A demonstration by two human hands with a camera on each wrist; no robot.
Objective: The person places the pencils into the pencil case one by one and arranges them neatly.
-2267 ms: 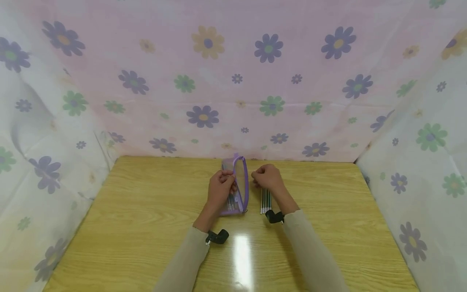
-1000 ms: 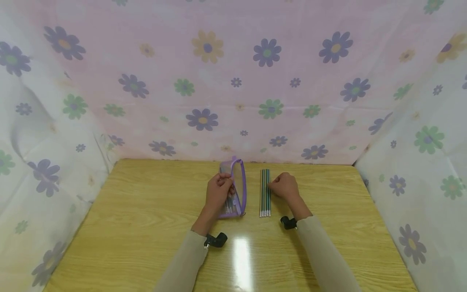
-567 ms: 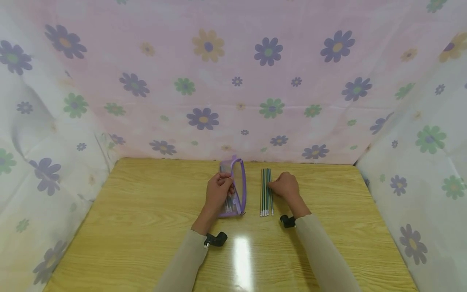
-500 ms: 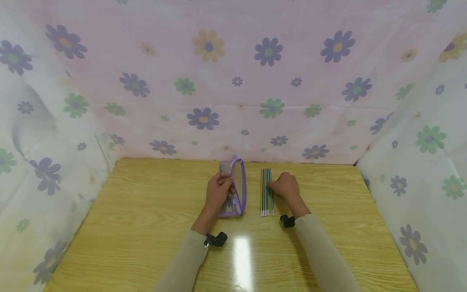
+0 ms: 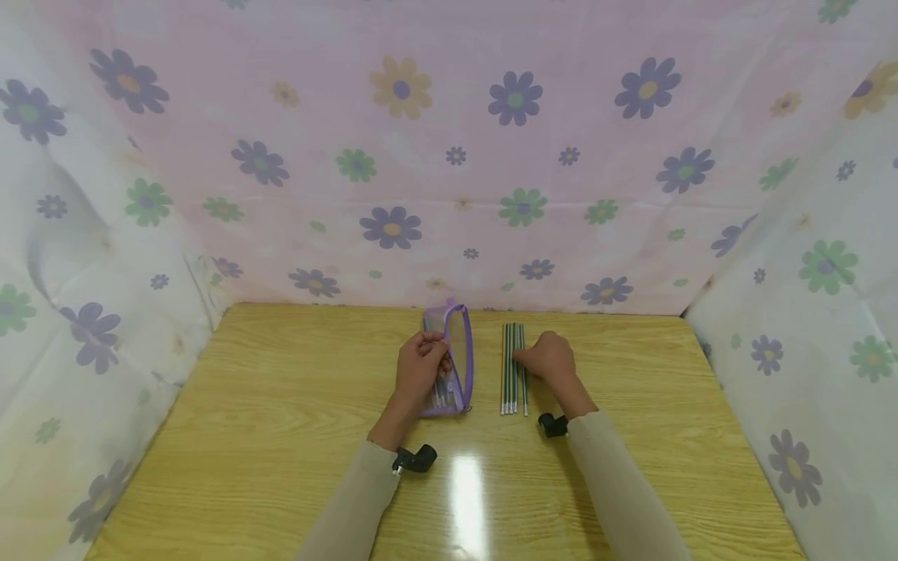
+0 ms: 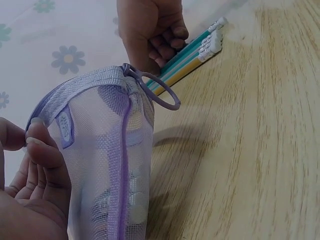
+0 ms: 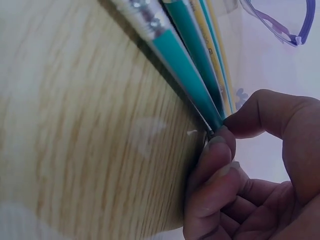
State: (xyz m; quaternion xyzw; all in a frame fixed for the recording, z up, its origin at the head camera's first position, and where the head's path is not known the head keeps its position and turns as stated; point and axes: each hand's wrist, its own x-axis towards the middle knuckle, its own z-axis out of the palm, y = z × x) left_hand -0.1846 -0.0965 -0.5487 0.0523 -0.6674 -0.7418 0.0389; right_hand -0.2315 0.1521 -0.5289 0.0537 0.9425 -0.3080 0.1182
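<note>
My left hand (image 5: 419, 366) pinches the edge of a purple mesh pencil case (image 6: 95, 130), whose zipped mouth gapes toward the right. Through the mesh, pencil ends show inside. To the right of the case, several striped pencils (image 5: 507, 382) lie side by side on the table, white erasers toward me. The rightmost one, a green pencil (image 7: 177, 62), sits slightly apart from the row. My right hand (image 5: 550, 362) has its thumb and forefinger pinched on that pencil; its far tip is partly hidden by the fingers in the right wrist view.
The wood-grain table (image 5: 295, 374) stretches to both sides. A flowered pink cloth (image 5: 449, 179) rises at its back edge, with white flowered cloth at left and right. Black cameras (image 5: 419, 460) sit on both wrists.
My right hand has moved from beside the case mouth to the right of the pencil row. The rightmost pencil has been drawn a little away from the others. My left hand stays put.
</note>
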